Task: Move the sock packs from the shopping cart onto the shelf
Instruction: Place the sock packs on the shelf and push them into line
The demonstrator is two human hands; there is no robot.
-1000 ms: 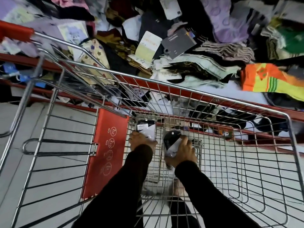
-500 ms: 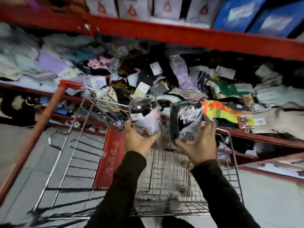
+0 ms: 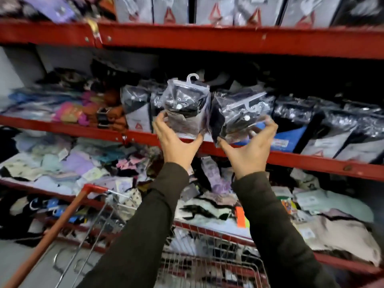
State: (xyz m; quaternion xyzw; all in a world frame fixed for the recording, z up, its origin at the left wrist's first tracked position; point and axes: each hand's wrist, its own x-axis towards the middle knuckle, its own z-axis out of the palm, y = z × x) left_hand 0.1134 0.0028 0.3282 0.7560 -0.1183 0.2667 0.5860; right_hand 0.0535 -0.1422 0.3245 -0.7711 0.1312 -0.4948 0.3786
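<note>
My left hand [image 3: 176, 144] grips a clear plastic pack of dark socks [image 3: 185, 104] with a white hook on top, held upright. My right hand [image 3: 247, 150] grips a second pack of dark socks [image 3: 236, 115], tilted to the right. Both packs hover side by side in front of the red middle shelf [image 3: 311, 161], level with the row of similar sock packs [image 3: 324, 125] standing on it. The wire shopping cart [image 3: 207, 265] with its red handle [image 3: 52, 231] lies below my arms; its contents are blurred.
Above, a red shelf beam [image 3: 207, 36] carries grey boxed packs [image 3: 170, 9]. Loose coloured socks [image 3: 79, 111] pile on the middle shelf's left part. The lower shelf [image 3: 207, 202] is heaped with mixed loose socks. Grey floor [image 3: 16, 258] shows at the lower left.
Both hands have lifted the two sock packs out of the cart and up to the middle shelf. My view has tilted upward from the cart to the shelves.
</note>
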